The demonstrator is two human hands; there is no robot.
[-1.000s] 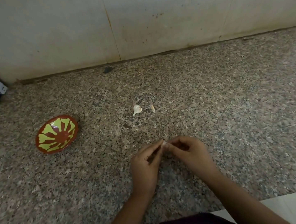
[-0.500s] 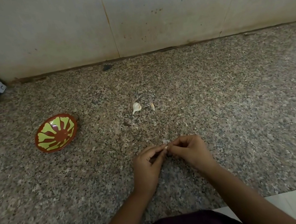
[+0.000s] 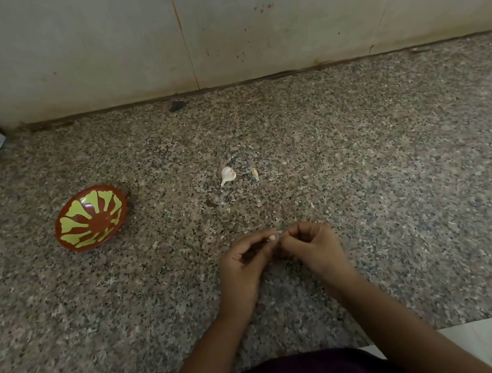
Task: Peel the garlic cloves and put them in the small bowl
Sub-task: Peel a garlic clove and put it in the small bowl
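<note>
The left hand (image 3: 243, 268) pinches a small pale garlic clove (image 3: 272, 238) over the near speckled granite desk (image 3: 392, 167) while the curled right hand (image 3: 312, 246) nips its tip, so strip the skin in short pulls, then carry it left to the red, green-petalled bowl (image 3: 91, 217).

My left hand (image 3: 243, 268) and right hand (image 3: 312, 246) pinch a tiny pale garlic clove (image 3: 272, 238) above the speckled granite tabletop (image 3: 396, 197); beyond lie a white unpeeled garlic clove (image 3: 227, 175) and pale sliver (image 3: 255, 173), the red-and-green small bowl (image 3: 91, 217) far left.

Dim, flat indoor light, soft faint shadows, wide-angle bending at edges, slight softness
</note>
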